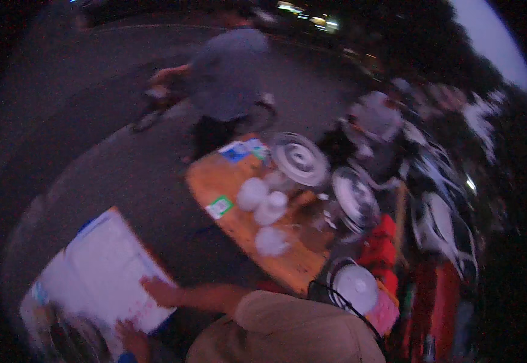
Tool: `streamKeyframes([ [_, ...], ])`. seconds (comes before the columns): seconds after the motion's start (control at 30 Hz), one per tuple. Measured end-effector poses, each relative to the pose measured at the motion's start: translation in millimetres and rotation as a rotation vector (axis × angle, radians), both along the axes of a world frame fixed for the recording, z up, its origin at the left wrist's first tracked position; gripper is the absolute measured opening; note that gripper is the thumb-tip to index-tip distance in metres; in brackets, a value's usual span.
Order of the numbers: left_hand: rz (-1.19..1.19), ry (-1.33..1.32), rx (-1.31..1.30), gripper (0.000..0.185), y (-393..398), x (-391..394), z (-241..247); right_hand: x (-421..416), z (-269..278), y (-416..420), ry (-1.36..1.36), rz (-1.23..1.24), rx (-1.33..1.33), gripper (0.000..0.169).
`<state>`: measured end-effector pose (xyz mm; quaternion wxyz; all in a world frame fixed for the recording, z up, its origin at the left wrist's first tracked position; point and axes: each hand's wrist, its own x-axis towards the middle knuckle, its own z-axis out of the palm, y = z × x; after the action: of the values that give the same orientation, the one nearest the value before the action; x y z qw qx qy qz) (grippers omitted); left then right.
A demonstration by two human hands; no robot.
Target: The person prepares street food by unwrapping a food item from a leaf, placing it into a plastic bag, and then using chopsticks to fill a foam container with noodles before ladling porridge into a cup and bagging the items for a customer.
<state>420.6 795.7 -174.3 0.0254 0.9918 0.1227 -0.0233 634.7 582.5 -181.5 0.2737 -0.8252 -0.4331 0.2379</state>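
A white, box-like surface (98, 267), perhaps the lid of a cooler, lies before me at the lower left. It bears small pinkish marks near its lower right edge. My right hand (159, 292) reaches across from a beige sleeve and rests on that surface by the right edge, its fingers blurred but seemingly apart. Lower down, my left hand (132, 338) lies at the near edge with fingers spread and something blue at the wrist. I see nothing held in either hand. A crumpled, clear plastic bag (70, 333) appears left of my left hand.
An orange wooden tabletop (213, 181) stands to the right, carrying white bowls or lids (270, 208) and a printed code card (219, 207). Round metal pot lids (299, 159) and a white-lidded pot (356, 286) line its far side. A cyclist (231, 77) and parked motorbikes (440, 222) are beyond.
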Motion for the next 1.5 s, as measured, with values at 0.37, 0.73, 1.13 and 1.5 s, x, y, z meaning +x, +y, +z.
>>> streamKeyframes([
  [0.37, 0.841, -0.245, -0.718, 0.042, -317, -252, 66, -6, -13, -48, -0.315, 0.174, -0.211, 0.087],
  [0.73, 1.18, -0.469, -0.971, 0.036, -380, -383, 148, -87, 21, 29, -0.109, 0.191, 0.362, 0.045],
  [1.13, 1.648, -1.408, -0.816, 0.029, -483, -708, 211, -561, 171, -30, 0.157, 0.86, 0.567, 0.043],
  [1.5, 2.324, -0.219, 0.308, 0.041, -569, -1262, 100, -906, 201, -56, -0.045, 1.021, 0.45, 0.064],
])
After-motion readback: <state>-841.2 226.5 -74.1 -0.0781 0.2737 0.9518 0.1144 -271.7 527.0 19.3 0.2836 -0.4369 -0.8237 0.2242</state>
